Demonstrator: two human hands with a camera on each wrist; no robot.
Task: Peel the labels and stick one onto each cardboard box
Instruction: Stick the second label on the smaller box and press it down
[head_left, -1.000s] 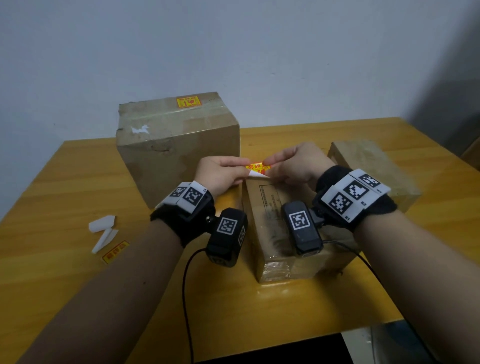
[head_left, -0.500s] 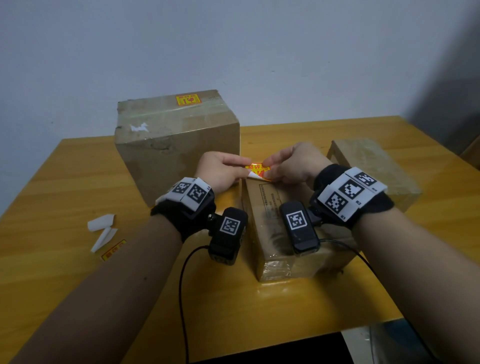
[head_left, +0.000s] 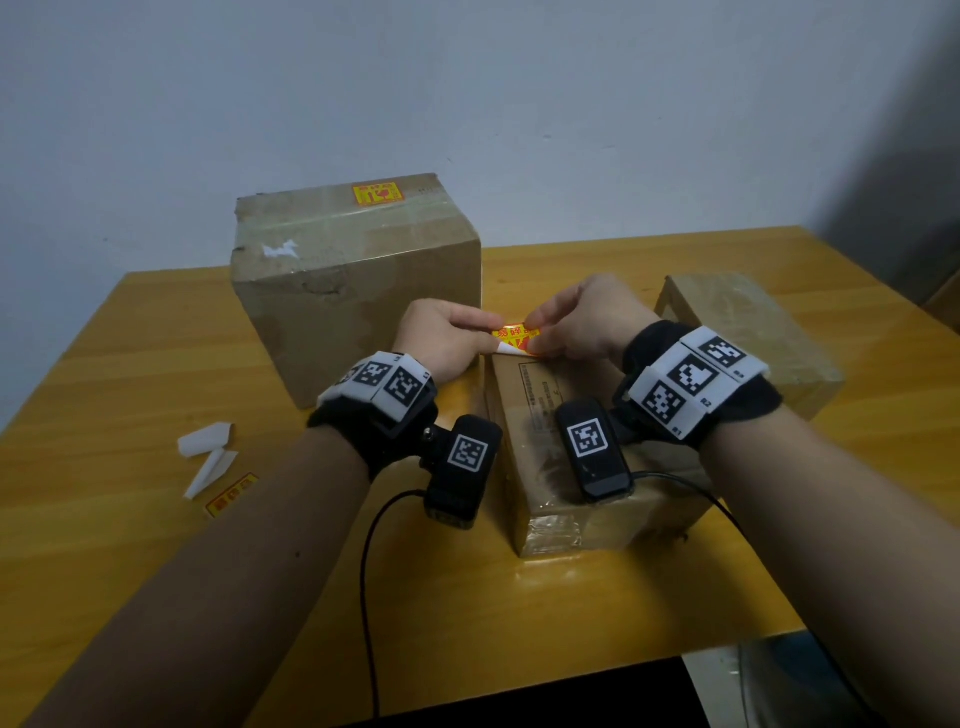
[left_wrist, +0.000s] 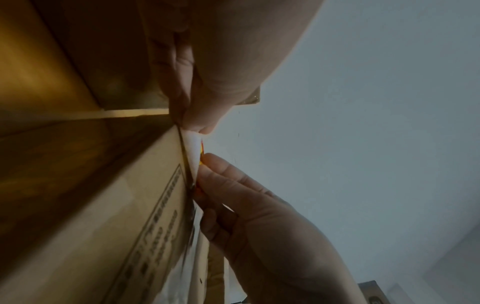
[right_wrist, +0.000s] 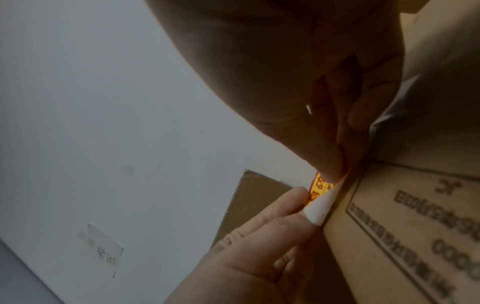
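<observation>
Label (head_left: 516, 338), yellow with red print, sits between our two hands just above the far end of the low printed box (head_left: 566, 499), centre of the head view. White backing (head_left: 506, 351) is curled away from its underside; wrist views show the backing as a white flap (right_wrist: 320, 207) split from the coloured face (right_wrist: 318, 188).

Left hand (head_left: 441, 340): thumb and forefinger closed in a pinch on the label's 9 o'clock end, where the backing hangs; other fingers curled under. We can't tell whether it grips the backing alone or both layers.

Right hand (head_left: 582, 322): fingertips pinched on the label's 3 o'clock end, remaining fingers loosely bent above the box top.

Printed box lies flat under both wrists, black text frame on its top face (left_wrist: 155, 216).

At 11 o'clock from the label stands the tall box (head_left: 353, 291), touching or just beside the printed box; it carries a stuck label (head_left: 378, 194) on its top and a white paper scrap (head_left: 280, 250).

At 3 o'clock, a third box (head_left: 743, 332), low, apart from the printed one.

At 8 o'clock on the wooden table (head_left: 130, 364): two loose white backings (head_left: 208, 452) and a spare label (head_left: 231, 494) just beside them.
</observation>
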